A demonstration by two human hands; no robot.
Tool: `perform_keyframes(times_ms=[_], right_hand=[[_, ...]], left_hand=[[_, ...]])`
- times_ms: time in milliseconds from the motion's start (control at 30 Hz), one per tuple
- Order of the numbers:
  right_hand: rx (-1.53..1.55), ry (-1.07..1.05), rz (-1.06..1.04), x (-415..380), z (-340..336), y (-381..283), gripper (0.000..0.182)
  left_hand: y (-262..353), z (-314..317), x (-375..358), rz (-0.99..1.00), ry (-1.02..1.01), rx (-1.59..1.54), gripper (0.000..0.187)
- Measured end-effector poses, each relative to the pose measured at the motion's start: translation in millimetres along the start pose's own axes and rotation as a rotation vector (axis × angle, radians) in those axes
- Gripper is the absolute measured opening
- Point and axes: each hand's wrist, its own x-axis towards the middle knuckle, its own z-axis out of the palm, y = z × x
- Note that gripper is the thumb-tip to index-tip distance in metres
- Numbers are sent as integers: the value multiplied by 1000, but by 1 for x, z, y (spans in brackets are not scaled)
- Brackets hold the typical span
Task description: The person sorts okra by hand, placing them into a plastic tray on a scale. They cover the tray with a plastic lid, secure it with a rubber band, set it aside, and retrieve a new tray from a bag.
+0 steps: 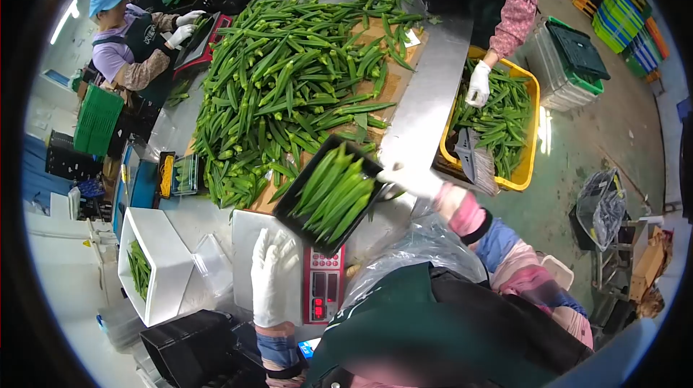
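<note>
A black tray [287, 207] of green okra pods [336, 197] hangs tilted over the near edge of the okra heap. My white-gloved right hand [413, 177] grips it at its right edge; glare washes out part of the glove. My left hand [276, 272], also gloved, is over the plate of a digital scale [249, 233], fingers stretched upward and nothing in them. Its fingertips come close to the tray's lower left side. Red digits glow on the scale's red panel [323, 283].
A large okra pile [289, 77] covers much of the metal table [433, 85]. At right stands a yellow crate [533, 135] with okra and a brush [476, 160]; a co-worker's gloved hand [479, 85] reaches in. A white foam box [173, 272] and black trays [191, 348] lie left.
</note>
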Motion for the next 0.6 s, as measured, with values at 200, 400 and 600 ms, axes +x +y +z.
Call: perform_keyframes(times_ms=[200,400,600], right_hand=[[-243,-305,-146,-13,109,25,21],[-397,-545,-124,-29,160,59,30],[-314,-610,13,-36,166,68,24]], left_hand=[[-8,1,-47,220,293,31,48],[-31,-41,-87,201,526,-72,39],[-47,-48,-98,210,529,-50,39]])
